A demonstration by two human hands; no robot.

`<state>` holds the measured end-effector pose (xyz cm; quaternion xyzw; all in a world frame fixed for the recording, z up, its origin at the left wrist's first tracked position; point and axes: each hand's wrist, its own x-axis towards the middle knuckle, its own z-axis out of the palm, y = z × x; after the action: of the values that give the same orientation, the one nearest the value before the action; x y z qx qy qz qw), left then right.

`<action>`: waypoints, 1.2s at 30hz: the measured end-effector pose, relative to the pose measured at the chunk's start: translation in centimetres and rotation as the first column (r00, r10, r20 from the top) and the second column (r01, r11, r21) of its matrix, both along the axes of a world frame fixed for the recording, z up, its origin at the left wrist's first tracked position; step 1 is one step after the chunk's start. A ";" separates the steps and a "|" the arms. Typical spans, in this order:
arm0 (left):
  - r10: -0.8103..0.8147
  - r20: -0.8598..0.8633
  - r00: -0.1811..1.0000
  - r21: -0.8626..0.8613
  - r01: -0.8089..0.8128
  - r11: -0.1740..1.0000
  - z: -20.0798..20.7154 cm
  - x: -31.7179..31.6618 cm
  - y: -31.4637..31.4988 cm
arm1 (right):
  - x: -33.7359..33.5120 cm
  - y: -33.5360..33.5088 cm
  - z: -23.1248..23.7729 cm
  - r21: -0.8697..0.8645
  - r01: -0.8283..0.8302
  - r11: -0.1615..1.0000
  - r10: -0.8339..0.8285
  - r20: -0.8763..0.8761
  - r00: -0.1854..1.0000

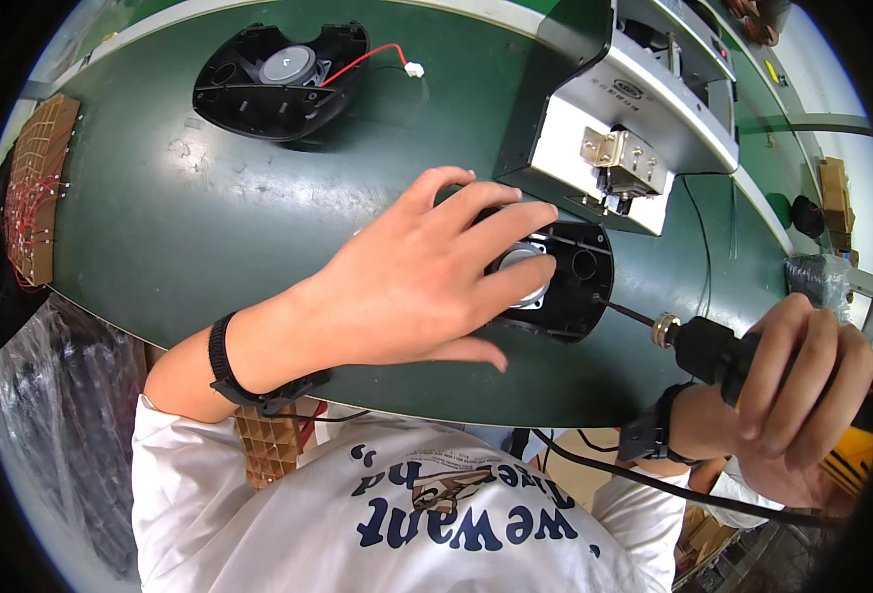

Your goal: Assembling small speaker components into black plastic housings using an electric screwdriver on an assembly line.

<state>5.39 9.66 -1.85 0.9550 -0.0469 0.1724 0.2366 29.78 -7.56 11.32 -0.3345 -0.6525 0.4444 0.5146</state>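
A black plastic speaker housing (580, 282) lies on the green table, with a round grey speaker (522, 273) in it. My left hand (441, 262) is over its left part, fingers spread and bent across the housing and the speaker. The hand hides much of the housing's left side, and its thumb sticks out toward me. My right hand (802, 381) is wrapped around a black and yellow electric screwdriver (718, 351). The screwdriver's thin bit points left, its tip at the housing's right edge. Whether a screw sits under the tip I cannot tell.
Farther back on the green table (189, 247) lies another black housing (263, 109) with a speaker and red wire. A metal machine (644, 109) stands beyond my hands. At far left is a cardboard divider box (41, 188) with red wires. A black cable (673, 491) passes below my right wrist.
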 end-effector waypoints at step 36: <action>0.169 0.086 0.982 -0.308 -0.135 0.942 1.1 -0.5 0.2 | -3.4 2.2 -2.0 0.203 0.355 0.913 -0.317 -0.197 0.928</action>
<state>4.94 9.87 -0.74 0.8976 0.0408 0.2480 0.3622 26.42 -5.36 9.32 -0.3419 -0.5895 0.2940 0.6702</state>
